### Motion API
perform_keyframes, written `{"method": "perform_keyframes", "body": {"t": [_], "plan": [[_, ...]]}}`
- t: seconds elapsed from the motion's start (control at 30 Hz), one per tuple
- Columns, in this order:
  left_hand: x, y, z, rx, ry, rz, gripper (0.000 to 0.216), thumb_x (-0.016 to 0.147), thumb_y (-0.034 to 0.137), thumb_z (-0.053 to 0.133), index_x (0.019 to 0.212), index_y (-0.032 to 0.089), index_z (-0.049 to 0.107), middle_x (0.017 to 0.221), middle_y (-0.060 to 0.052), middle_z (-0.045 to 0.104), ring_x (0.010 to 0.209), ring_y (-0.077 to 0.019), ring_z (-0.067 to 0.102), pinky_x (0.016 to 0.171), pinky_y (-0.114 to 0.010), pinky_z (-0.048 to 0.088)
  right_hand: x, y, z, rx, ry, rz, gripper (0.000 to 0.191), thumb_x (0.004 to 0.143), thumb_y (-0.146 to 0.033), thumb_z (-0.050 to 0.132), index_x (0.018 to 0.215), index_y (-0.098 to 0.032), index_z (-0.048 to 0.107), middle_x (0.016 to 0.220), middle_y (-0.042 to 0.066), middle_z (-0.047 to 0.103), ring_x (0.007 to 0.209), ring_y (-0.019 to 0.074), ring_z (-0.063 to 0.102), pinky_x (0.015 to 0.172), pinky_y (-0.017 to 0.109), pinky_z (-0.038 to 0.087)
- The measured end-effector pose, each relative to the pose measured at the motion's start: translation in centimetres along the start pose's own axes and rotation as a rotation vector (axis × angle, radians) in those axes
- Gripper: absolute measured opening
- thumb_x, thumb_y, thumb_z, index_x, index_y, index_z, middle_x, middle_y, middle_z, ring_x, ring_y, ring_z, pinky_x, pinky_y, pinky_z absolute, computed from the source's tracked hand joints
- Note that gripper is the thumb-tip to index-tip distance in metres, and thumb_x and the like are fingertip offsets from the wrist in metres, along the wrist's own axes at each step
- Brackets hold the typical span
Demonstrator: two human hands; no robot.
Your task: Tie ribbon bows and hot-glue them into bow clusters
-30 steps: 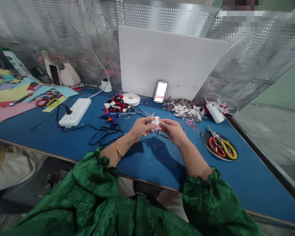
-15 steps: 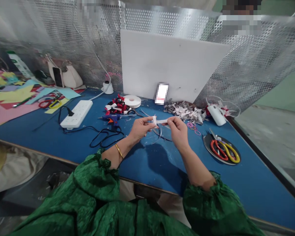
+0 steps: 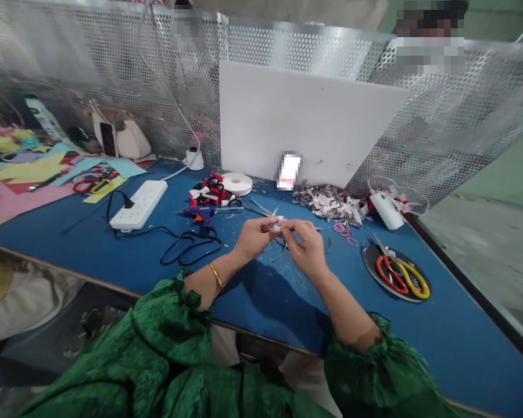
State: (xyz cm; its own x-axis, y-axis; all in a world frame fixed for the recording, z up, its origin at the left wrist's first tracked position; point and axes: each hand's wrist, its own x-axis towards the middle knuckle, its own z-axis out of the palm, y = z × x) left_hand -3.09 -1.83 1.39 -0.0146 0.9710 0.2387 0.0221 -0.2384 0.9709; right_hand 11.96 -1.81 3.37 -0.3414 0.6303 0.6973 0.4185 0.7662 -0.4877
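Note:
Over the middle of the blue table, both hands pinch a small piece of white ribbon. My left hand grips its left side between thumb and fingers. From the right, my right hand closes on the same ribbon, the fingertips of both hands almost touching. Much of the ribbon is hidden behind the fingers. Thin dark and clear strips lie on the table beneath the hands. A blue glue gun lies left of my left hand, its black cord looping in front of it.
Behind the hands are a white ribbon roll, red and black bows, a lit phone and a heap of ribbon pieces. Scissors rest on a dark plate at right. A power strip lies left, near coloured sheets.
My right hand has moved left to meet my left hand. The ribbon, stretched between them before, is now bunched at the fingertips. The whole view has shifted slightly.

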Motion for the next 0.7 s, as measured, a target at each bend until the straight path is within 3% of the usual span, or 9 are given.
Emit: {"method": "perform_keyframes", "body": {"t": [0.1, 0.2, 0.37, 0.53, 0.67, 0.7], "plan": [[-0.1, -0.2, 0.3, 0.009, 0.001, 0.060, 0.037, 0.072, 0.025, 0.071, 0.107, 0.013, 0.075, 0.077, -0.003, 0.072, 0.071, -0.0154, 0.063, 0.065, -0.023, 0.048, 0.0, 0.2, 0.3, -0.063, -0.013, -0.020, 0.014, 0.093, -0.020, 0.052, 0.088, -0.024, 0.064, 0.090, 0.000, 0.073, 0.083, 0.0164, 0.065, 0.083, 0.035, 0.039], [-0.3, -0.2, 0.4, 0.045, 0.001, 0.104, 0.037, 0.075, 0.022, 0.066, 0.110, 0.013, 0.074, 0.094, -0.005, 0.075, 0.085, -0.0179, 0.066, 0.076, -0.025, 0.051, 0.0, 0.3, 0.5, -0.180, 0.003, -0.017, 0.013, 0.091, -0.021, 0.056, 0.087, -0.025, 0.068, 0.090, 0.001, 0.072, 0.086, 0.0175, 0.064, 0.081, 0.035, 0.036], [-0.6, -0.6, 0.6, 0.279, 0.026, 0.110, 0.039, 0.076, 0.018, 0.061, 0.113, 0.016, 0.072, 0.088, -0.002, 0.076, 0.077, -0.0164, 0.067, 0.071, -0.024, 0.052, -0.5, 0.7, 1.2, -0.337, 0.093, 0.079, 0.013, 0.085, -0.021, 0.062, 0.077, -0.023, 0.071, 0.073, 0.000, 0.061, 0.075, 0.0165, 0.058, 0.076, 0.034, 0.034], [-0.6, -1.2, 1.0, 0.326, 0.017, 0.117, 0.037, 0.078, 0.018, 0.061, 0.112, 0.018, 0.073, 0.100, -0.005, 0.076, 0.088, -0.0193, 0.070, 0.076, -0.025, 0.054, -0.9, 0.8, 1.6, -0.363, 0.107, 0.162, 0.014, 0.083, -0.022, 0.063, 0.070, -0.021, 0.067, 0.069, -0.001, 0.059, 0.072, 0.0158, 0.057, 0.079, 0.035, 0.035], [-0.7, -1.1, 1.1, 0.291, -0.007, 0.106, 0.037, 0.078, 0.017, 0.060, 0.113, 0.018, 0.072, 0.103, -0.005, 0.075, 0.093, -0.0204, 0.071, 0.080, -0.028, 0.054, -0.8, 1.1, 1.8, -0.264, 0.195, 0.346, 0.008, 0.076, -0.027, 0.065, 0.079, -0.020, 0.062, 0.077, 0.001, 0.059, 0.073, 0.0177, 0.054, 0.074, 0.035, 0.038], [-0.8, -1.1, 1.2, 0.274, -0.021, 0.102, 0.038, 0.078, 0.017, 0.061, 0.114, 0.018, 0.072, 0.103, -0.005, 0.075, 0.094, -0.0206, 0.070, 0.082, -0.028, 0.054, -0.7, 1.2, 1.9, -0.175, 0.225, 0.429, 0.016, 0.072, -0.028, 0.066, 0.086, -0.020, 0.061, 0.078, 0.001, 0.058, 0.071, 0.0177, 0.054, 0.071, 0.034, 0.040]]}}
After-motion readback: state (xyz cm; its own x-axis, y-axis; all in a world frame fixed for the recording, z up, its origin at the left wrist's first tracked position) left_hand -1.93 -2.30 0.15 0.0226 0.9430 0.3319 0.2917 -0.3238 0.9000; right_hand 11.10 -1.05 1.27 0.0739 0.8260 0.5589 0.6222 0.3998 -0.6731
